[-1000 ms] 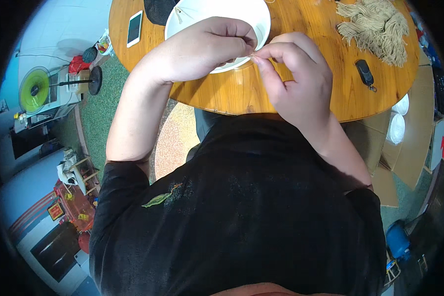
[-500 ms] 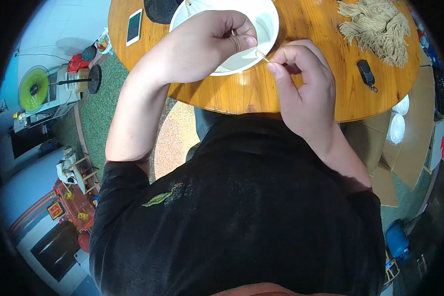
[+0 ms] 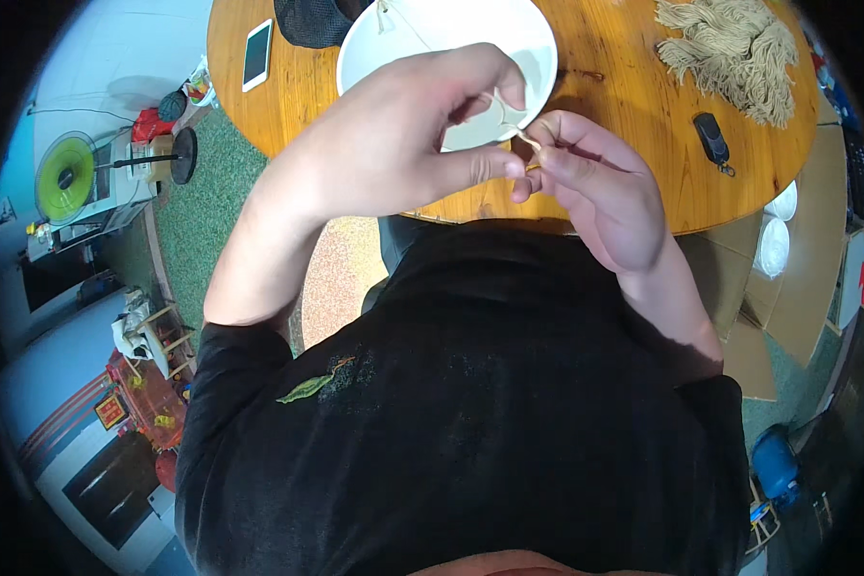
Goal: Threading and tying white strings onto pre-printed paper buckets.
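My right hand (image 3: pixel 605 187) pinches a thin beige cord (image 3: pixel 528 139) between thumb and fingers, just past the near right rim of a white bowl (image 3: pixel 540 58). My left hand (image 3: pixel 422 125) arches over the near part of that bowl, thumb and index finger spread apart. A strand of the cord passes between them. The left thumb tip is close to the right fingertips; whether they touch I cannot tell. My other left fingers are mostly hidden. Inside the bowl, more thin cord shows near the far rim.
The round wooden table (image 3: pixel 624 96) carries a white phone (image 3: pixel 257 56) and a dark mesh item (image 3: pixel 312 21) at left. A pile of beige yarn (image 3: pixel 734 53) and a black key fob (image 3: pixel 710 137) lie at right. A green fan (image 3: pixel 67 175) stands far left, cardboard (image 3: pixel 797 259) right.
My left hand has come nearer to me, its thumb and index finger opening from a pinch. My right hand has lowered slightly, still gripping the cord. The bowl has shifted a little to the right.
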`<control>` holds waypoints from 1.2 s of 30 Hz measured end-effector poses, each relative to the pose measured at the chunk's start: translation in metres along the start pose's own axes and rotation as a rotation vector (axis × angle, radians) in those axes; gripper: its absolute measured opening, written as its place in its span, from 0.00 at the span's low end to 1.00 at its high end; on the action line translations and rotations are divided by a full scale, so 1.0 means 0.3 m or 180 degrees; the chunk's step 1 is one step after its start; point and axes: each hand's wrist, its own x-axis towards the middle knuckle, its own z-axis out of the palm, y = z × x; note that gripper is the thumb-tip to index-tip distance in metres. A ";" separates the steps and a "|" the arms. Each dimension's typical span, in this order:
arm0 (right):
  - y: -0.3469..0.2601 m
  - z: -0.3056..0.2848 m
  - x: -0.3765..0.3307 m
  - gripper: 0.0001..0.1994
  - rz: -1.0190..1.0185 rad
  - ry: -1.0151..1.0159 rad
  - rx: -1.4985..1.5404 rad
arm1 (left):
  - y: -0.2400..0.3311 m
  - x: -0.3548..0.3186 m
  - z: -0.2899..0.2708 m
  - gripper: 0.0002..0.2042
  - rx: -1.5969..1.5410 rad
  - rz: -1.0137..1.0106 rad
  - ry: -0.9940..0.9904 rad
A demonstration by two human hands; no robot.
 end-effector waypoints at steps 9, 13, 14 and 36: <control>-0.020 -0.030 -0.031 0.12 0.0190 -0.0163 -0.0255 | -0.008 0.010 0.059 0.06 0.0180 0.0664 0.0387; -0.030 -0.035 -0.028 0.12 0.0257 -0.0126 -0.0140 | -0.014 0.014 0.062 0.05 0.0136 0.0541 0.0448; -0.033 -0.035 -0.029 0.12 0.0256 -0.0131 -0.0137 | -0.014 0.013 0.063 0.05 0.0140 0.0538 0.0449; 0.004 -0.039 -0.022 0.04 -0.0225 0.0333 -0.0765 | 0.020 0.006 0.011 0.08 0.0057 -0.0751 0.0128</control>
